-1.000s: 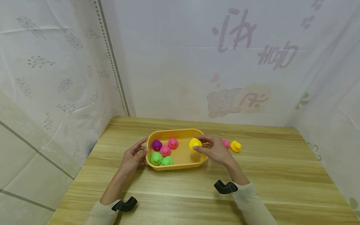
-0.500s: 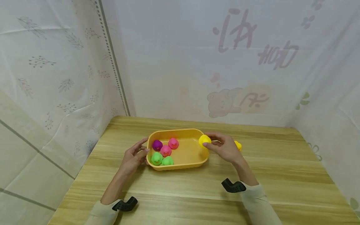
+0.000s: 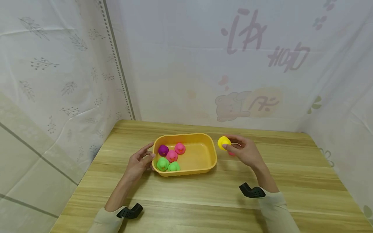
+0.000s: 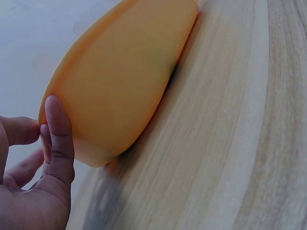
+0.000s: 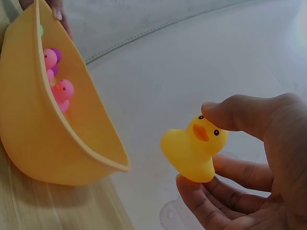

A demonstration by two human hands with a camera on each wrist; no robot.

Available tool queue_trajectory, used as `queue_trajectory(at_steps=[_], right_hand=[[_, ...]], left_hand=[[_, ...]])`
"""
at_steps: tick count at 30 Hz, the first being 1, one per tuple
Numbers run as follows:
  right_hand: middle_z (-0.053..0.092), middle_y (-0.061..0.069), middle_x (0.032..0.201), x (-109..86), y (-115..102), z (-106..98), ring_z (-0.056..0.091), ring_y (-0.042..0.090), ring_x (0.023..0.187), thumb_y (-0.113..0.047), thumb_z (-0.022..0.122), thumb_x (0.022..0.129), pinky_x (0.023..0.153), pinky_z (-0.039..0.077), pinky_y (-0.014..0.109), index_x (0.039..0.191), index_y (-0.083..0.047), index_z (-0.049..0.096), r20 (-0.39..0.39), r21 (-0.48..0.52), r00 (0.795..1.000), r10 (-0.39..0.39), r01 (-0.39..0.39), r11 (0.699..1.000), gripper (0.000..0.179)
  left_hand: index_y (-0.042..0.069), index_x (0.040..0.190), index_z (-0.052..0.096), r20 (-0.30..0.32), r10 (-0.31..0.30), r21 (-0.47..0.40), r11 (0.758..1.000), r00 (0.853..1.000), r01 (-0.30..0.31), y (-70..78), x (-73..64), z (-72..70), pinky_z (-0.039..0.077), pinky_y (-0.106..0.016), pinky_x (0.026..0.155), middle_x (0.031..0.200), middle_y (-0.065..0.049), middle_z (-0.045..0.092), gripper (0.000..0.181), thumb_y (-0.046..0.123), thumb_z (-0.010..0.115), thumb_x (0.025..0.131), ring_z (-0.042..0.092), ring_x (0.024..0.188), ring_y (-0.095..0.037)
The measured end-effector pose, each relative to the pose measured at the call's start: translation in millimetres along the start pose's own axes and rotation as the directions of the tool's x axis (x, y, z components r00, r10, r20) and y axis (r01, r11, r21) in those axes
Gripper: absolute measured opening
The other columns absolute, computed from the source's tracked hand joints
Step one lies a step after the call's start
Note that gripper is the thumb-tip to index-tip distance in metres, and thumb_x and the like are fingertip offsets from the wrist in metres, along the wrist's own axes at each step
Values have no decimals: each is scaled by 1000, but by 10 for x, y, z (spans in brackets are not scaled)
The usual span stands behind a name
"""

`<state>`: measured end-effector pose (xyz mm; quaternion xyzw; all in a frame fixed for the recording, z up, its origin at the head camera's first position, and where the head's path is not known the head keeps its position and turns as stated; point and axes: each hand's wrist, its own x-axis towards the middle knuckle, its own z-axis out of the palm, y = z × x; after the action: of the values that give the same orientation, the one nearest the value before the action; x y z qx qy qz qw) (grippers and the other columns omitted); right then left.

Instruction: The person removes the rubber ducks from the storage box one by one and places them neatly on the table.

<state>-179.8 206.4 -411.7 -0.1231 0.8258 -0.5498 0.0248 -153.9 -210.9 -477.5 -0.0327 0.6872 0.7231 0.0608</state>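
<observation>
My right hand (image 3: 244, 152) pinches a yellow rubber duck (image 3: 224, 142) between thumb and fingers, just off the right end of a yellow-orange plastic tub (image 3: 201, 170). In the right wrist view the duck (image 5: 194, 148) is tilted, its orange beak toward the camera. A sliver of pink duck (image 3: 231, 154) shows below that hand; the rest is hidden. My left hand (image 3: 139, 163) grips the tub's left end, thumb (image 4: 58, 120) near the rim in the left wrist view. Inside the tub's left half sit a purple duck (image 3: 163, 150), two pink ducks (image 3: 180, 149) and two green ducks (image 3: 163, 164).
The tub stands on a wood-grain table (image 3: 180, 200). A pale printed cloth (image 3: 175, 64) hangs behind the table and along both sides. Black wrist mounts (image 3: 129, 211) sit at both sleeve cuffs.
My right hand has carried the yellow duck rightward from over the tub to beyond its right end, and now hides the other yellow duck on the table. My left hand stays put.
</observation>
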Motion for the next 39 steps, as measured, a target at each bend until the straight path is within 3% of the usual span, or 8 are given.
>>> queue_trajectory(at_steps=[9,17,35,39], right_hand=[[66,15,134,-45,80,-193,68,14,110,-29,76,95,89,57,14,137,-9,65,-55,-79,998,5,-9,997,48],[64,13,138,-115,150,-381,66,4,108,-40,74,94,88,57,14,141,-12,62,-94,-127,992,83,-95,987,56],[62,13,141,-221,389,-698,57,-3,111,-47,69,96,89,48,4,145,-15,59,-156,-191,980,123,-152,970,59],[61,15,142,-235,467,-768,58,-4,108,-47,69,96,86,50,7,146,-14,58,-174,-200,974,142,-176,964,61]], left_hand=[[13,153,47,-2,-3,0,1000,1000,3,0,2,3,58,-23,62,104,-5,50,53,10,63,102,59,68,-11],[13,153,47,-3,-9,1,1000,1000,9,14,-2,6,59,-23,63,105,-4,50,53,11,62,103,60,69,-11],[15,154,47,-4,-28,5,1000,1000,28,19,-4,6,59,-22,63,104,-4,50,53,10,61,103,60,69,-11],[14,153,47,-5,-20,6,1000,1000,20,16,-4,5,58,-22,63,104,-4,50,53,10,61,103,60,69,-11]])
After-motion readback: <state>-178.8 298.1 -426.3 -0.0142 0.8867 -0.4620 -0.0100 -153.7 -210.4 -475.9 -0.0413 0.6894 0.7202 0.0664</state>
